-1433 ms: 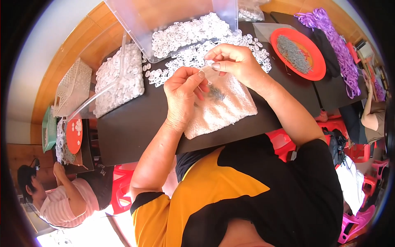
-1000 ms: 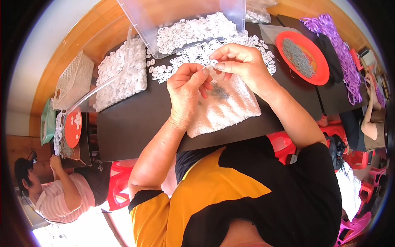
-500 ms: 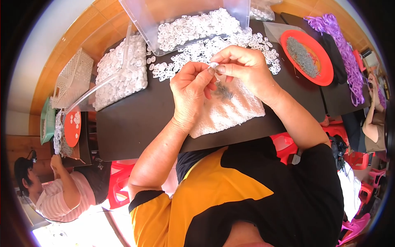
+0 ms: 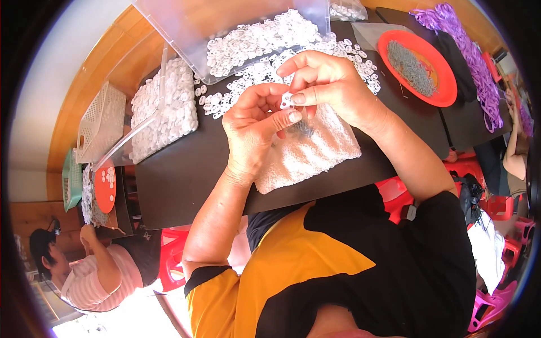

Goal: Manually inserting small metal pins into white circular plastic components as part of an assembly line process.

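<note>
- The small white piece [image 4: 287,101], with dark openings showing in it, is a little above the centre of the frame, raised over the pale cloth [image 4: 321,155].
- The right hand [image 4: 338,93], right of the piece, holds it in a narrow pinch: the thumb tip [image 4: 297,98] lies against the piece's right side, and the piece juts out leftward past that tip.
- The right index finger [image 4: 293,62] arches above the piece, toward the top of the frame.
- The left hand [image 4: 248,127] is left of the piece, its fingers [image 4: 265,93] bent and its thumb [image 4: 284,119] stretched rightward just below the piece; whether these fingers grip it too, I cannot tell.
- Below the hands, a small dark grey heap [image 4: 301,129] lies on the cloth, partly hidden by them.
- Loose white pieces [image 4: 248,84] spread over the dark desk [image 4: 186,186] beyond the hands, in front of a clear bin [image 4: 174,25] at the upper centre.
- In the upper right, a red plate [image 4: 448,90] bears thin grey bits [image 4: 410,67].
</note>
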A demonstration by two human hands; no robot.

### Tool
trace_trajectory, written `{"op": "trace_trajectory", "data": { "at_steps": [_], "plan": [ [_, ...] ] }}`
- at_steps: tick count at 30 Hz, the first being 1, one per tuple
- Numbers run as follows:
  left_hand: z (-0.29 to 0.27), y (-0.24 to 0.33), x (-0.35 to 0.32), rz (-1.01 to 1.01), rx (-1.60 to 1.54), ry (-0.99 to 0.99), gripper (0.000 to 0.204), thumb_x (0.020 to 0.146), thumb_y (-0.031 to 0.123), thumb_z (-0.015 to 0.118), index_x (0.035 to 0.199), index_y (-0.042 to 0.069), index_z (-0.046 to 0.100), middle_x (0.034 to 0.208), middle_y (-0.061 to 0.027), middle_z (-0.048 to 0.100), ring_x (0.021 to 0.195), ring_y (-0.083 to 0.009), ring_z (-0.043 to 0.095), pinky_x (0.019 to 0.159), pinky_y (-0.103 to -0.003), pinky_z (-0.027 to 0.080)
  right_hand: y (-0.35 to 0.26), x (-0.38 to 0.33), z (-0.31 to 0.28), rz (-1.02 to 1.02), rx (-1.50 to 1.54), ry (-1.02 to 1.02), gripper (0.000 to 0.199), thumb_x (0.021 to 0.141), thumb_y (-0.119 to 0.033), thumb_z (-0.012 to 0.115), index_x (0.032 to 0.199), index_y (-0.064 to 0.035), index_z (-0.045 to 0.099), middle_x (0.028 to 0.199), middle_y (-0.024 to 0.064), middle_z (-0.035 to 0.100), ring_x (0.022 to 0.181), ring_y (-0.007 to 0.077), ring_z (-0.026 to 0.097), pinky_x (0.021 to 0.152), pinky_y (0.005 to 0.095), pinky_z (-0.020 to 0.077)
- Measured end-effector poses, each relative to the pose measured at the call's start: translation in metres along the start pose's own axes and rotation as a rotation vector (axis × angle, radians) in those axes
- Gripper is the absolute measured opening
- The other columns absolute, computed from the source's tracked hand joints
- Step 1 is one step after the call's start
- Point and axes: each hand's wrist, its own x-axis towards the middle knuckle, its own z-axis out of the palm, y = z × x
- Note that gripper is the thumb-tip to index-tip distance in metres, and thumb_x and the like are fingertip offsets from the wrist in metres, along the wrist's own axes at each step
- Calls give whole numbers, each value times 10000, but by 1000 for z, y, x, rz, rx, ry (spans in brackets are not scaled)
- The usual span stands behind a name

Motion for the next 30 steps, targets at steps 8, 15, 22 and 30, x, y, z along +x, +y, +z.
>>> {"op": "trace_trajectory", "data": {
  "at_steps": [8, 15, 22, 30],
  "plan": [
    [-2, -7, -7, 158, 130, -6, 327, 778, 12, 787, 1054, -16, 614, 858, -46, 665, 717, -66, 589, 552, -189, 452, -2, 1, -3, 109, 5, -54, 182, 897, -119, 651, 1020, 13, 627, 744, 28, 638, 666, 94, 611, 573, 223, 483],
    [-1, -8, -7, 314, 321, -20, 271, 798, 50, 784, 1007, 7, 618, 829, -14, 647, 715, -52, 592, 637, -202, 493, -2, -1, -2, 170, -66, -145, 251, 939, -222, 624, 828, 2, 645, 668, 26, 615, 606, 88, 594, 545, 211, 458],
    [-5, -6, -12, 457, 424, -48, 264, 793, 110, 790, 964, 10, 615, 754, -9, 635, 622, -40, 569, 559, -191, 459, -7, -6, 7, 234, 29, -196, 250, 935, -204, 633, 821, 18, 640, 632, 40, 600, 518, 98, 562, 502, 217, 442],
    [-3, -8, -13, 530, 345, -78, 297, 793, 140, 788, 965, 14, 582, 788, -41, 650, 660, -83, 636, 547, -213, 483, -1, -9, 8, 184, 141, -223, 215, 921, -149, 652, 805, 32, 639, 628, 46, 598, 518, 96, 564, 470, 204, 423]
  ]
}}
